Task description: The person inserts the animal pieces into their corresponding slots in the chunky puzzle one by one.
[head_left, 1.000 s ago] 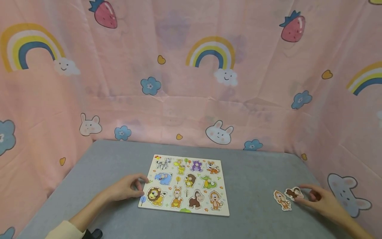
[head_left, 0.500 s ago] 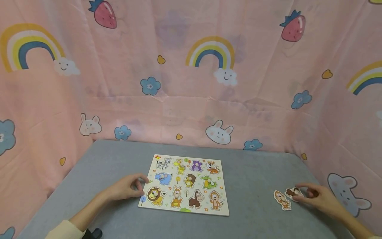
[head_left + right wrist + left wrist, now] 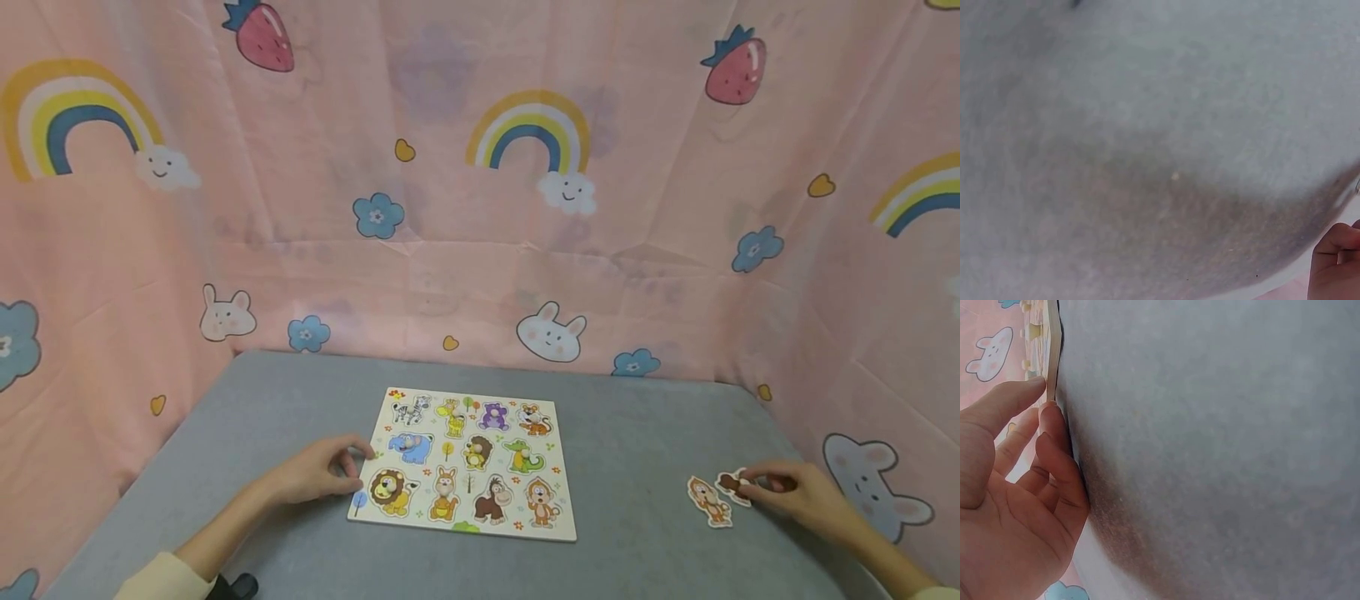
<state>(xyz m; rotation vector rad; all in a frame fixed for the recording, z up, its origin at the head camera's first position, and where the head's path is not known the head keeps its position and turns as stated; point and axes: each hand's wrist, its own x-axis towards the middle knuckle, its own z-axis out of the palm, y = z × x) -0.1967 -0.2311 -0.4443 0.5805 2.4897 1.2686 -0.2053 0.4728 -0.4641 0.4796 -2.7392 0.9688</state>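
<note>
Pink rainbow-printed cloth [image 3: 465, 208], grey table [image 3: 645, 433], brown animal piece [image 3: 731, 483].

Head view: right hand [image 3: 795, 493] covers part of the dark brown puzzle piece [image 3: 731, 483]; which animal it shows cannot be told. Forearm cut off by the lower right corner.

Left hand [image 3: 318, 473]: fingertips at the edge of the puzzle board [image 3: 551, 467]; contact is clearer in the left wrist view, where only the board's thin edge [image 3: 1054, 350] shows and the palm is cut off at the bottom.

Right wrist view: blurred grey table [image 3: 1147, 144]; only 1 or 2 fingers [image 3: 1335, 265] enter at the corner, grip not readable.
</note>
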